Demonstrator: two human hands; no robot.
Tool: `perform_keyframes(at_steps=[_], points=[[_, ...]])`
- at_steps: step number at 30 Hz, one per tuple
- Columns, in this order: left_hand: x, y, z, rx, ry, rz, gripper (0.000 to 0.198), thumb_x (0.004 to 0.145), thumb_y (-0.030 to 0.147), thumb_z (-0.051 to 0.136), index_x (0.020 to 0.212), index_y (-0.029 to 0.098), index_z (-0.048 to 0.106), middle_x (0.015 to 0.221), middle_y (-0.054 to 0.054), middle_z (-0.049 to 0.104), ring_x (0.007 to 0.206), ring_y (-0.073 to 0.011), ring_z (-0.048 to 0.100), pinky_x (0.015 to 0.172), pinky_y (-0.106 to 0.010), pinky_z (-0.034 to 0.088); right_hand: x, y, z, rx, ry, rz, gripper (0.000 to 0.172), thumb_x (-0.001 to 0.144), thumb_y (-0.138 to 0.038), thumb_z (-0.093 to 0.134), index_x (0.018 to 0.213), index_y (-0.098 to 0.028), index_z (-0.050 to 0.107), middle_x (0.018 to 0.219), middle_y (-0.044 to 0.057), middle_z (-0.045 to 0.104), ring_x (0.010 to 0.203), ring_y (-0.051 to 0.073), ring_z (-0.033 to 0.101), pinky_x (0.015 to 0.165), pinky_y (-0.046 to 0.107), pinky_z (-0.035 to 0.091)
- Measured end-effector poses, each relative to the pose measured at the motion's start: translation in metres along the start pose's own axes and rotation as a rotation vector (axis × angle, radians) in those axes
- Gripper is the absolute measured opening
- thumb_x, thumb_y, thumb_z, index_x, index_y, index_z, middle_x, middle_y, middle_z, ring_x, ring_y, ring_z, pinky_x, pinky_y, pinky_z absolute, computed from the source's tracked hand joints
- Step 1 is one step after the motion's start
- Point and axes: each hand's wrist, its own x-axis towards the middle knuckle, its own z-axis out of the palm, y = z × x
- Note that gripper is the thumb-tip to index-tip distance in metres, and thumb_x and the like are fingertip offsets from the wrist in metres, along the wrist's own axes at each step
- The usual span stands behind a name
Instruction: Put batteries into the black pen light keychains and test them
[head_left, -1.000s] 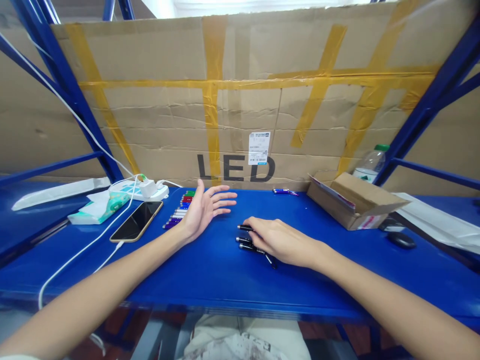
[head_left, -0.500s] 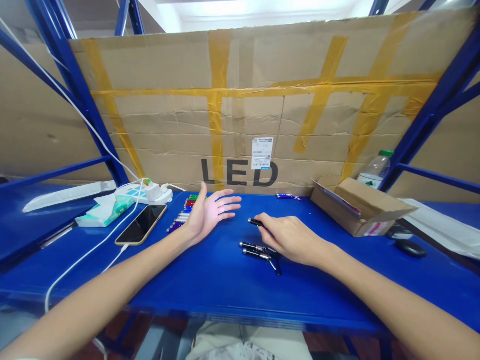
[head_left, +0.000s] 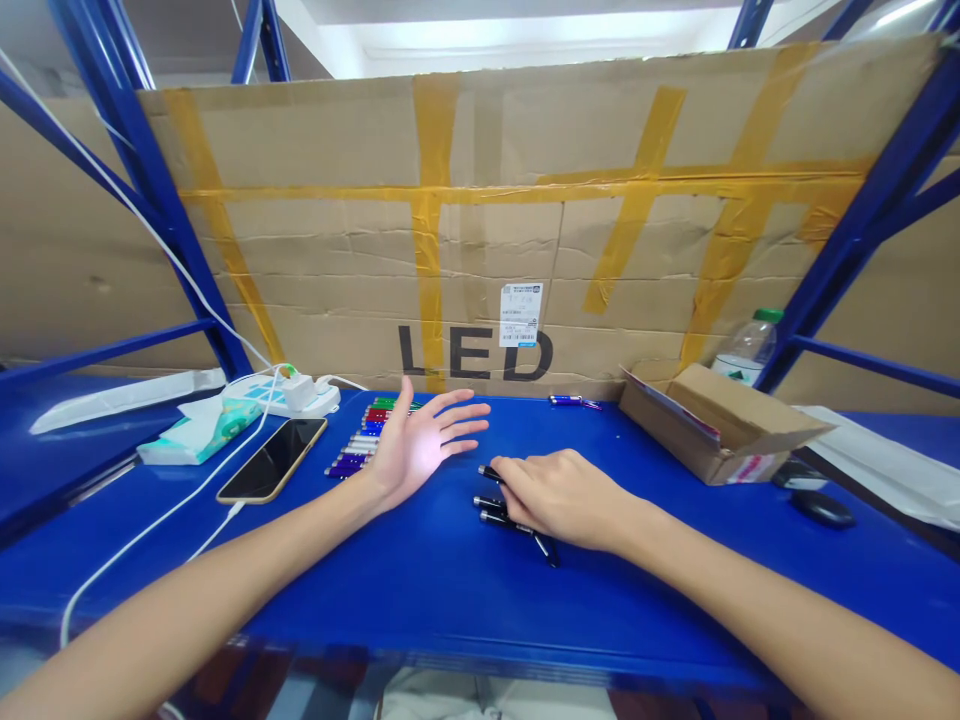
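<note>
My left hand [head_left: 424, 445] hovers over the blue shelf [head_left: 420, 590] palm up, fingers spread, holding nothing. Just left of it lies a row of several coloured pen-like sticks [head_left: 366, 440]. My right hand [head_left: 559, 495] rests knuckles up on a small pile of black pen-like sticks [head_left: 491, 508]. Its fingers are curled together over one black stick whose tip [head_left: 489, 471] pokes out to the left. The other black sticks lie on the shelf under and beside the hand.
A phone [head_left: 271, 460] on a white cable, a tissue pack [head_left: 195, 438] and a power strip [head_left: 296, 397] lie at the left. An open cardboard box [head_left: 724, 425], a bottle [head_left: 744, 345] and a mouse [head_left: 823, 508] are right. A purple stick [head_left: 574, 402] lies by the taped cardboard wall [head_left: 525, 220].
My right hand, which had lifted one black stick away from the pile, has come back down onto the pile. My left hand stays open, palm up.
</note>
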Motion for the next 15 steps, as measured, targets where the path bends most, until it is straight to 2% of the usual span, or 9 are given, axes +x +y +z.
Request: perform_keyframes(at_steps=[8, 15], points=[[0.0, -0.006, 0.006, 0.031, -0.023, -0.018, 0.09, 0.1, 0.085, 0.032, 0.14, 0.012, 0.068, 0.149, -0.024, 0.066, 0.132, -0.0365, 0.065, 0.104, -0.044, 0.054, 0.007, 0.023, -0.008, -0.096, 0.182, 0.013, 0.029, 0.107, -0.018, 0.038, 0.099, -0.015, 0.065, 0.073, 0.007, 0.076, 0.058, 0.018, 0.065, 0.054, 0.035, 0.021], [0.002, -0.008, 0.005, 0.058, -0.004, -0.009, 0.09, 0.1, 0.086, 0.03, 0.141, 0.015, 0.068, 0.15, -0.022, 0.066, 0.134, -0.0369, 0.064, 0.106, -0.046, 0.053, 0.004, 0.027, -0.006, -0.088, 0.196, -0.015, 0.028, 0.105, -0.018, 0.038, 0.098, -0.016, 0.065, 0.069, 0.006, 0.074, 0.056, 0.017, 0.065, 0.054, 0.034, 0.02]])
